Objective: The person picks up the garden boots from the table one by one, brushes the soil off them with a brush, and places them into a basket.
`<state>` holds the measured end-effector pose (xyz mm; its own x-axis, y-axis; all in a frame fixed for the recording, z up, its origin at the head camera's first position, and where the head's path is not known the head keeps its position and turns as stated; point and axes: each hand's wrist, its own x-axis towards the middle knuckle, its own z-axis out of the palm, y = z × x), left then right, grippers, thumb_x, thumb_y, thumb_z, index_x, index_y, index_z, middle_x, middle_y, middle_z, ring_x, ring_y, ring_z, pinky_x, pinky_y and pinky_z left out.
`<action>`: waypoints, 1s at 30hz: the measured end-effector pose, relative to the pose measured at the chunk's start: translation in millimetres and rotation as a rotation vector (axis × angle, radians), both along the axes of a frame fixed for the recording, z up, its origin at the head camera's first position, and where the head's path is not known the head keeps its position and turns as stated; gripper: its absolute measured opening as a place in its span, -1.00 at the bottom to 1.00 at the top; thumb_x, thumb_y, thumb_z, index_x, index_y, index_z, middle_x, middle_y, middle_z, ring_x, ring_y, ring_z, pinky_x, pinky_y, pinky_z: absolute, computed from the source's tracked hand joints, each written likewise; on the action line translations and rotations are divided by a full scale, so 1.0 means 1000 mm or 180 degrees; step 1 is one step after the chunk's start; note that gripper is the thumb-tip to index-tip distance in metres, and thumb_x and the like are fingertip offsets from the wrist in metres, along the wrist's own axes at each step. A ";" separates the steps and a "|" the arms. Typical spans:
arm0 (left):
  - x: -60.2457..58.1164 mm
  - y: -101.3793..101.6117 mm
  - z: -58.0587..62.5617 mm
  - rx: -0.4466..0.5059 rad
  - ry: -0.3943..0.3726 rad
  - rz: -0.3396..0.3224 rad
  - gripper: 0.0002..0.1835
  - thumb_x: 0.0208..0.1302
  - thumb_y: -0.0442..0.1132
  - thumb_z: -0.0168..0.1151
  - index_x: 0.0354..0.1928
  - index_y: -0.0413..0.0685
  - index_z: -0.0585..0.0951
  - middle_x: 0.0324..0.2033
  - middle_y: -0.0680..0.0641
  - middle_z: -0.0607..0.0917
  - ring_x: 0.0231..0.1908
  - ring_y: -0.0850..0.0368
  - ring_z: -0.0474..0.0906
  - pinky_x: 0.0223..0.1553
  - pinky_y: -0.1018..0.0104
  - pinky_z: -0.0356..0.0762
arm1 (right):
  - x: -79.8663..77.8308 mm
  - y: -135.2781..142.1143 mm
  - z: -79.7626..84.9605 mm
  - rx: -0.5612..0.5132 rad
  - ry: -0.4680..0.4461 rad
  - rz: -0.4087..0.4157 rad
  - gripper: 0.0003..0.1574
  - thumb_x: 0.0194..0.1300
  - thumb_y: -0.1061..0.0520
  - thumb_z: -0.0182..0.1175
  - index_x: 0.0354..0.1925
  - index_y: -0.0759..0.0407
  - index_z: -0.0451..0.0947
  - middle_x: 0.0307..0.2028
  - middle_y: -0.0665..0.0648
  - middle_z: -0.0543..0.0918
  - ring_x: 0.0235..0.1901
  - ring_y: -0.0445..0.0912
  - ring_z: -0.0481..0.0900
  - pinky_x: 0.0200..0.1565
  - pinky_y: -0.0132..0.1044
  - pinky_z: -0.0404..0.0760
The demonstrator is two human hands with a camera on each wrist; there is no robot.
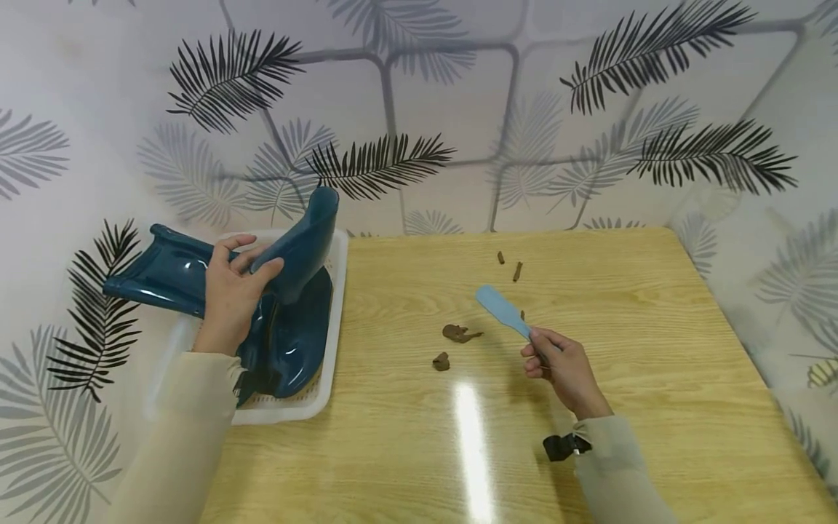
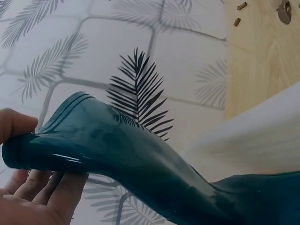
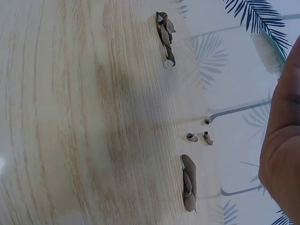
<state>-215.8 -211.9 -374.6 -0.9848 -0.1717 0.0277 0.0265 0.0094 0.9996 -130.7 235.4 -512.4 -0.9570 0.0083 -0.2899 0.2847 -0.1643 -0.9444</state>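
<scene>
My left hand (image 1: 237,291) grips the top of a dark teal rubber boot (image 1: 304,244). In the left wrist view, a thumb lies above the boot's rim (image 2: 70,110) and fingers below it. A second boot shaft (image 1: 173,269) juts out to the left, over the edge of a white plastic basket (image 1: 337,291). My right hand (image 1: 566,367) holds a light blue brush (image 1: 500,306) by its handle, over the table. White bristles on the brush (image 3: 268,54) show in the right wrist view.
Several curled brown scraps (image 1: 458,333) lie scattered over the wood-grain table (image 1: 622,291). A leaf-patterned wall covering (image 1: 452,109) stands behind it. A black strap (image 1: 566,445) is on the right wrist.
</scene>
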 end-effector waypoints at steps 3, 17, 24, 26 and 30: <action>0.006 0.004 -0.006 0.0024 0.0086 -0.0257 -0.56 0.26 -0.39 0.36 0.07 0.07 0.40 -0.10 0.14 0.69 -0.29 0.28 0.62 -0.25 0.47 0.55 | 0.001 0.002 0.000 -0.0026 0.0003 0.0001 -0.43 0.50 -0.05 0.12 0.15 0.43 0.44 -0.43 0.00 0.68 -0.50 -0.23 0.65 -0.36 -0.36 0.67; 0.024 0.014 -0.023 -0.0776 -0.0077 -0.0896 -0.44 0.42 -0.19 0.26 0.36 -0.11 0.32 0.30 -0.16 0.46 0.20 0.12 0.51 0.19 0.36 0.43 | -0.002 0.018 0.005 -0.0144 0.0190 -0.0033 -0.24 0.51 -0.03 0.11 0.39 0.48 0.23 -0.26 0.01 0.75 -0.35 -0.22 0.71 -0.19 -0.34 0.68; 0.028 0.022 -0.015 -0.1728 -0.0003 -0.1314 -0.23 0.41 -0.11 0.27 0.52 -0.12 0.16 0.48 -0.21 0.20 0.46 -0.17 0.12 0.41 -0.05 0.11 | 0.005 0.039 0.005 -0.0061 0.0250 -0.0331 -0.18 0.50 0.01 0.11 0.47 0.44 0.10 -0.14 -0.04 0.71 -0.24 -0.23 0.70 -0.13 -0.32 0.67; 0.029 0.025 -0.012 -0.1856 -0.0006 -0.1344 -0.19 0.40 -0.09 0.28 0.54 -0.11 0.12 0.50 -0.20 0.16 0.48 -0.17 0.06 0.42 -0.07 0.08 | 0.008 0.045 0.003 0.0044 0.0194 -0.0393 -0.19 0.51 0.01 0.10 0.48 0.42 0.10 -0.11 -0.08 0.67 -0.20 -0.23 0.68 -0.10 -0.32 0.66; 0.032 0.027 -0.006 -0.2047 0.0045 -0.1333 -0.13 0.38 -0.09 0.30 0.57 -0.06 0.05 0.53 -0.19 0.09 0.50 -0.16 -0.01 0.42 -0.09 0.05 | 0.013 0.056 -0.002 0.0516 0.0059 -0.0486 -0.28 0.56 0.01 0.02 0.49 0.35 0.14 0.06 0.02 0.57 -0.14 -0.25 0.63 -0.08 -0.32 0.65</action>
<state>-183.7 -184.5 -380.5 -0.9628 0.2699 0.0089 0.1687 0.5754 0.8003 -118.1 291.2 -514.5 -0.9463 0.1985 -0.2553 0.2504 -0.0498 -0.9669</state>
